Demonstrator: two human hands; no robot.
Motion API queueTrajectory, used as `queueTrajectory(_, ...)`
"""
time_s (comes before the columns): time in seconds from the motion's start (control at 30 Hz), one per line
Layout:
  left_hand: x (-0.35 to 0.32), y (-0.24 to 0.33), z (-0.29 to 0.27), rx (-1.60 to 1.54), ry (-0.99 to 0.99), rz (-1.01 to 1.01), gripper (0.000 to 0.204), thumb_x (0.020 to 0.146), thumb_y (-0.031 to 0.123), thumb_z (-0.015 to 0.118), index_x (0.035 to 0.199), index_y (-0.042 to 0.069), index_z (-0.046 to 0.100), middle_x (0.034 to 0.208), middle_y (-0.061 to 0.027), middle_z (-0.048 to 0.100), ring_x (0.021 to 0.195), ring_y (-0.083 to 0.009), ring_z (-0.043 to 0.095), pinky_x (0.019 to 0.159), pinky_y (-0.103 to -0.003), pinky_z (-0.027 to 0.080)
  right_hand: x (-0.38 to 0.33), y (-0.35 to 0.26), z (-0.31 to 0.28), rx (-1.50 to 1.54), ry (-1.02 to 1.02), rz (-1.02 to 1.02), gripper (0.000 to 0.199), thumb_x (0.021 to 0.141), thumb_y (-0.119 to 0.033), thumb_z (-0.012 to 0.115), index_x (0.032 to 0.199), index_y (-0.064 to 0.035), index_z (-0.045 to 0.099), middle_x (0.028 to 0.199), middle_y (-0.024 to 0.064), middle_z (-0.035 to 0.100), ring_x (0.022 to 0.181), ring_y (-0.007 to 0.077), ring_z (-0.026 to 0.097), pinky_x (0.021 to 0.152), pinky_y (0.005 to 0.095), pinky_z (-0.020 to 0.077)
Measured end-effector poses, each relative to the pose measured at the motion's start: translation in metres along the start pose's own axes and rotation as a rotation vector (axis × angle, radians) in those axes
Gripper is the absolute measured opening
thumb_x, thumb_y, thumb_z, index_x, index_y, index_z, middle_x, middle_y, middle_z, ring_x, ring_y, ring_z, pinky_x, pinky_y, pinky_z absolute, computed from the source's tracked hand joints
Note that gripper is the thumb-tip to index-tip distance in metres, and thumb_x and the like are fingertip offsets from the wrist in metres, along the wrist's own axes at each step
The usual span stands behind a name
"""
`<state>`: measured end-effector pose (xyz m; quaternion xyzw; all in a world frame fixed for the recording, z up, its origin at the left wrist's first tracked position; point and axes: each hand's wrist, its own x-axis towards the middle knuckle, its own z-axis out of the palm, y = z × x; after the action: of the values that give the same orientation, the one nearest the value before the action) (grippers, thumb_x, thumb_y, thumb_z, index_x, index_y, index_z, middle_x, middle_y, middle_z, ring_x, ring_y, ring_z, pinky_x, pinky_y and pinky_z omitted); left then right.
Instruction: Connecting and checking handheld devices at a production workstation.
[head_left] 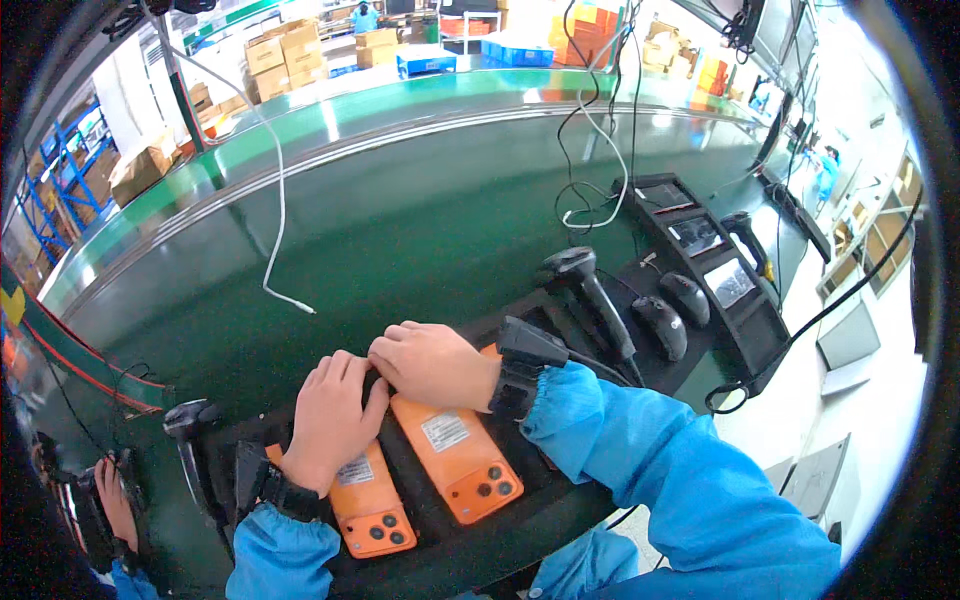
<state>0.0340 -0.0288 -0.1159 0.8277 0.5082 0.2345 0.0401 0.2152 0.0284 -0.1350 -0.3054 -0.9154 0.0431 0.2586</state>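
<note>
Two orange smartphones lie side by side, camera end toward me, on a black mat (pixel 540 520). Each has a white label on its back. My left hand (pixel 335 420) is over the far part of the left phone (pixel 365 500), its fingers bent and close together. Across the far end of the right phone (pixel 455 455) reaches my right hand (pixel 435 365), fingers curled. The fingertips of both hands meet just beyond the phones, and whatever they pinch there is hidden. Dark bands with black boxes circle both wrists.
A barcode scanner (pixel 590 300) stands right of my hands, another scanner (pixel 195 450) left. Two black mice (pixel 660 325) sit beside a black tray (pixel 745 310) holding screens. A white cable (pixel 280 200) dangles over the green conveyor (pixel 400 220). Another person's hand (pixel 115 500) is at far left.
</note>
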Motion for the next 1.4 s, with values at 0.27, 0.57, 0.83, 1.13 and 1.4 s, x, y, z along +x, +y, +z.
queueTrajectory(0.27, 0.001, 0.002, 0.004, 0.054, 0.003, 0.011, 0.026, 0.091, 0.023, 0.062, 0.102, 0.000, 0.062, 0.097, -0.0144, 0.059, 0.094, -0.0338, 0.059, 0.083, -0.044, 0.049, -0.004, 0.005, 0.001, -0.037, -0.014, -0.020, 0.014, 0.091, -0.019, 0.060, 0.092, -0.0052, 0.064, 0.088, 0.0099, 0.064, 0.090, 0.0270, 0.066, 0.082, 0.0377, 0.0542)
queueTrajectory(0.57, -0.001, 0.000, 0.004, 0.005, 0.013, -0.031, 0.020, 0.089, 0.016, 0.062, 0.101, 0.000, 0.061, 0.097, -0.0165, 0.058, 0.096, -0.0369, 0.058, 0.083, -0.047, 0.047, 0.001, 0.002, 0.011, -0.007, 0.004, 0.015, 0.017, 0.083, -0.021, 0.065, 0.088, -0.0048, 0.064, 0.090, 0.0116, 0.066, 0.090, 0.0293, 0.066, 0.080, 0.0394, 0.0547)
queueTrajectory(0.83, 0.002, 0.001, 0.006, -0.068, 0.000, 0.006, 0.021, 0.092, 0.015, 0.059, 0.102, -0.003, 0.056, 0.097, -0.0188, 0.054, 0.095, -0.0398, 0.055, 0.081, -0.047, 0.046, -0.005, 0.003, 0.017, 0.008, 0.113, 0.068, 0.014, 0.083, -0.020, 0.065, 0.088, -0.0067, 0.062, 0.085, 0.0065, 0.060, 0.085, 0.0244, 0.063, 0.078, 0.0351, 0.0524)
queueTrajectory(1.13, 0.004, 0.003, 0.003, -0.057, -0.028, 0.006, 0.020, 0.093, 0.016, 0.059, 0.102, -0.002, 0.058, 0.096, -0.0162, 0.056, 0.094, -0.0363, 0.056, 0.081, -0.045, 0.046, -0.005, 0.006, 0.013, 0.013, 0.079, 0.052, 0.014, 0.088, -0.020, 0.063, 0.088, -0.0063, 0.062, 0.085, 0.0079, 0.062, 0.086, 0.0264, 0.065, 0.079, 0.0367, 0.0529)
queueTrajectory(1.4, 0.003, 0.003, 0.000, -0.066, -0.017, 0.003, 0.019, 0.094, 0.016, 0.058, 0.103, -0.001, 0.058, 0.097, -0.0163, 0.056, 0.093, -0.0363, 0.056, 0.081, -0.046, 0.046, -0.004, 0.004, 0.010, -0.001, 0.046, 0.041, 0.014, 0.090, -0.021, 0.062, 0.089, -0.0071, 0.062, 0.085, 0.0076, 0.062, 0.086, 0.0262, 0.064, 0.080, 0.0367, 0.0525)
